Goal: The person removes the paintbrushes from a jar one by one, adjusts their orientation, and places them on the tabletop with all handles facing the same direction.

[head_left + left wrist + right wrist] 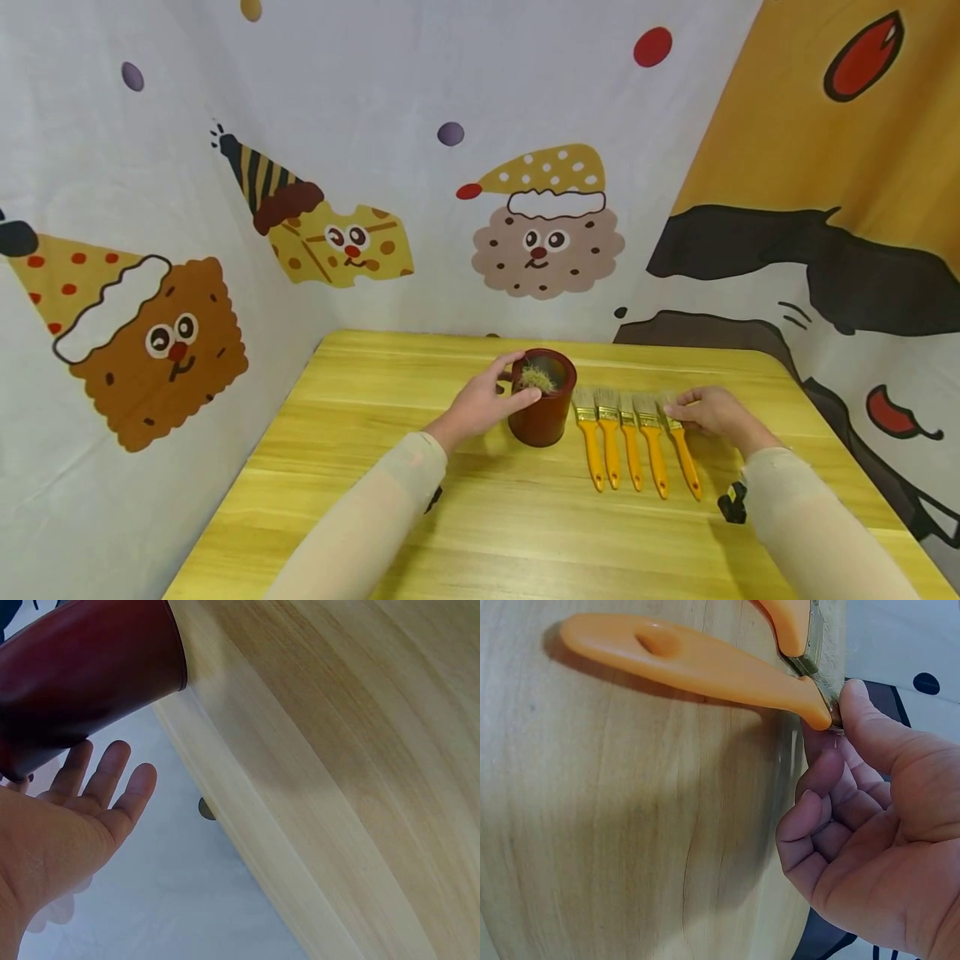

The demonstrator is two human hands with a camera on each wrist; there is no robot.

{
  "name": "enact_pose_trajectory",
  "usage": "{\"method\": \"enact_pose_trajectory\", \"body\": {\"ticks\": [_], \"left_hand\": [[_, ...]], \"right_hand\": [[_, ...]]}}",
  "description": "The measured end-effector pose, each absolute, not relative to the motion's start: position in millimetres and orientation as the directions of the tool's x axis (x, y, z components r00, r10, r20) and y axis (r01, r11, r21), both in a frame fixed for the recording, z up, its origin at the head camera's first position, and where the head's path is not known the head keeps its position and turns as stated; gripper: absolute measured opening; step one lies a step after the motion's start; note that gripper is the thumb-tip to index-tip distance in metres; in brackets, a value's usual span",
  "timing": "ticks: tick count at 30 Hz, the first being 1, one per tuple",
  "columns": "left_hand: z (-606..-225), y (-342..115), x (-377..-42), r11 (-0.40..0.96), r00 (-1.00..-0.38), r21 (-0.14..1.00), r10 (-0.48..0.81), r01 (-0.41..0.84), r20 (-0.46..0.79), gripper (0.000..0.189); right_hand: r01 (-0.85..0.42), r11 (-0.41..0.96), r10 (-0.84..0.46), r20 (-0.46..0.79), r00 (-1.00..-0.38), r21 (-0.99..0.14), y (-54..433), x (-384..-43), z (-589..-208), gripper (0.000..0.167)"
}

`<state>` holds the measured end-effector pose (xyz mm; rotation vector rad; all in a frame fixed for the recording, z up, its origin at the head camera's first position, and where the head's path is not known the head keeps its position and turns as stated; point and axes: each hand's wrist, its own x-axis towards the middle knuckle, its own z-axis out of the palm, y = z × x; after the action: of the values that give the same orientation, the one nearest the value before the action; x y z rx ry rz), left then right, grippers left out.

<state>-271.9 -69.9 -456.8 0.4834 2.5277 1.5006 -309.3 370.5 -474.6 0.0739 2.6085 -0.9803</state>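
My left hand (486,398) holds a dark red cup (542,421) by its rim, thumb at the front and index finger at the back. A tuft of yellowish-green fibres (537,379) shows in the cup's mouth. In the left wrist view, the other fingers (139,787) stretch out below the cup. Several flat paintbrushes with orange handles and pale bristles lie in a row to its right. At the row's right end, my right hand (714,412) pinches a paintbrush (686,462) near its metal band. Its thumb (870,724) rests on the band in the right wrist view.
Everything rests on a yellow wood-grain table (480,533). Behind it and at both sides hangs a white curtain (360,108) printed with cartoon food. Another paintbrush (650,446) lies just left of the one in my right hand.
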Motion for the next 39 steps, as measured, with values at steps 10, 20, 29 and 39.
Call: {"method": "enact_pose_trajectory", "body": {"ticks": [10, 20, 29, 39], "left_hand": [[-456, -69, -271, 0.451, -0.936, 0.872, 0.352, 0.189, 0.021, 0.078], [-456, -68, -270, 0.442, -0.934, 0.876, 0.358, 0.192, 0.024, 0.077], [-456, -68, -271, 0.440, -0.936, 0.879, 0.352, 0.185, 0.021, 0.079], [-457, -68, -272, 0.446, -0.938, 0.876, 0.345, 0.182, 0.019, 0.079]], "right_hand": [[0.187, 0.771, -0.057, -0.359, -0.932, -0.609, 372, -312, -477, 0.070], [0.144, 0.807, -0.053, -0.312, -0.949, -0.573, 374, -312, -485, 0.055], [0.110, 0.839, -0.037, -0.258, -0.965, -0.533, 373, -312, -491, 0.037], [0.123, 0.833, -0.036, -0.274, -0.961, -0.540, 379, -314, -496, 0.052]]}}
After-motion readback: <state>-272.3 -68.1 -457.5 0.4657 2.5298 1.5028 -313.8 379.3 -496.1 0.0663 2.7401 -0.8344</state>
